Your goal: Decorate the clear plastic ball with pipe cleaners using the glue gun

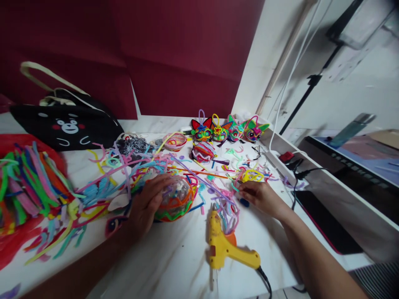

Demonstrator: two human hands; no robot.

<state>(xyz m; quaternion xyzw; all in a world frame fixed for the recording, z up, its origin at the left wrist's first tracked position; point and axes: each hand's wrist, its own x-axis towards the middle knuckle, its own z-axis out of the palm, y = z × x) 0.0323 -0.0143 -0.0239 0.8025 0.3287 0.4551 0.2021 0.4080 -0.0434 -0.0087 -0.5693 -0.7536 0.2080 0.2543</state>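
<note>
My left hand (151, 201) rests against the left side of a clear ball (179, 193) wrapped in orange and green pipe cleaners, its fingers closed round that side. To the right, my right hand (257, 195) is pinched at a small pile of pipe cleaner pieces (252, 175); a short green piece shows at its fingertips. A yellow glue gun (220, 245) lies on the white table between my forearms, nozzle pointing away from me. Just beyond the nozzle is a bundle of pink and purple pipe cleaners (230, 214).
Several decorated animal-head ornaments (220, 132) stand at the back. Pipe cleaner bundles (31, 182) lie on red plastic at left, near a black bag (71, 126). A power strip (286, 168) and a black phone (327, 220) are at right.
</note>
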